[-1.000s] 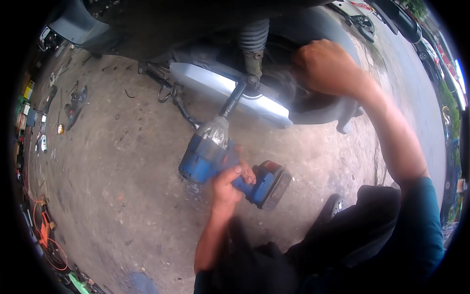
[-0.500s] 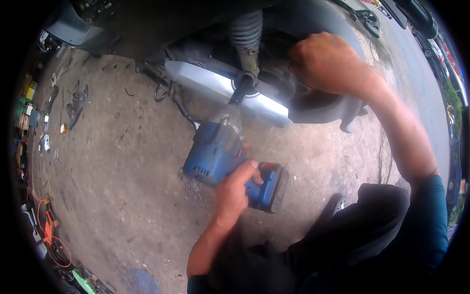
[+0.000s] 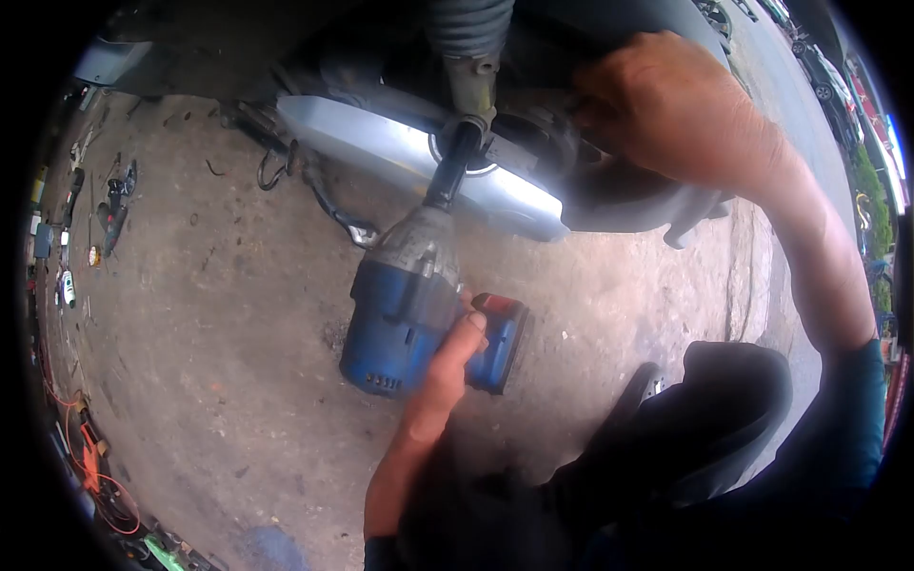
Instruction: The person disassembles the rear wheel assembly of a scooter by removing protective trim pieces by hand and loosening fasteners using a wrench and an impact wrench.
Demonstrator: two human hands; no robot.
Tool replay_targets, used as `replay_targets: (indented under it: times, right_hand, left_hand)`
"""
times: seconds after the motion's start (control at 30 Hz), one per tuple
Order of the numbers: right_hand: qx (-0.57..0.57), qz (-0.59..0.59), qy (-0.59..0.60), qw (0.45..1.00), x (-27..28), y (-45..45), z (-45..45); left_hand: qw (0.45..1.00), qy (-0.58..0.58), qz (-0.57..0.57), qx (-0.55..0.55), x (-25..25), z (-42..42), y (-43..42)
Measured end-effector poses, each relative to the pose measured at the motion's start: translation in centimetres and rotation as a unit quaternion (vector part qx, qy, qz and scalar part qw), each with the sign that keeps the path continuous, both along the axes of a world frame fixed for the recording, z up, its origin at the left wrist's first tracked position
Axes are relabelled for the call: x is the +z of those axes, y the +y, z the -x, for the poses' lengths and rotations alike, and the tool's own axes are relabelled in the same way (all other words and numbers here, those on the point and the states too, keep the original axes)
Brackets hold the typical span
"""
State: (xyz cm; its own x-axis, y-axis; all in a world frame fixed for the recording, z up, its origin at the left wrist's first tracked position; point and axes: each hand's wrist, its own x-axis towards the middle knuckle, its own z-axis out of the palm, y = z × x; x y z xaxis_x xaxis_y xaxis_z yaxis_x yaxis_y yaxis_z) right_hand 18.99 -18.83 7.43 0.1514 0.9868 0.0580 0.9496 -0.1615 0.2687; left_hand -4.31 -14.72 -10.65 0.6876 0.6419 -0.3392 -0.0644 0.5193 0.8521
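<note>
Our left hand (image 3: pixel 446 366) wraps the blue power wrench (image 3: pixel 392 319), its battery (image 3: pixel 500 347) now swung inward, socket (image 3: pixel 455 169) still seemingly aligned below the shock absorber (image 3: pixel 470 81); whether our curled right hand (image 3: pixel 681 114) holds anything, we cannot tell.

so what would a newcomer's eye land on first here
Probably the blue power tool at the centre, gripped in the left hand, its dark socket pointing up to the foot of the ribbed shock absorber. Next might come the shiny silver panel behind that socket, then the right hand at upper right.
</note>
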Motion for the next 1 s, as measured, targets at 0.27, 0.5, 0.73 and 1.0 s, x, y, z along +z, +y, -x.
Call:
replay_targets:
  times: [0.27, 0.5, 0.73, 1.0]
  right_hand:
    - [0.011, 0.006, 0.012, 1.000, 0.1, 0.0, -0.3]
    - [-0.002, 0.107, 0.049, 0.993, 1.7, 0.6, -0.7]
    - [0.017, 0.073, 0.034, 0.997, 1.1, 0.2, -1.0]
    - [-0.013, 0.067, 0.038, 0.997, 1.4, 0.2, 0.2]
  left_hand:
    - [0.999, -0.004, -0.033, -0.010, -0.7, 0.1, 0.4]
    - [0.999, -0.009, -0.033, -0.023, -0.9, 0.1, 0.4]
    - [0.995, -0.022, -0.091, -0.025, -1.1, -0.1, 0.7]
    - [0.998, -0.016, -0.064, 0.007, -0.1, -0.6, 0.3]
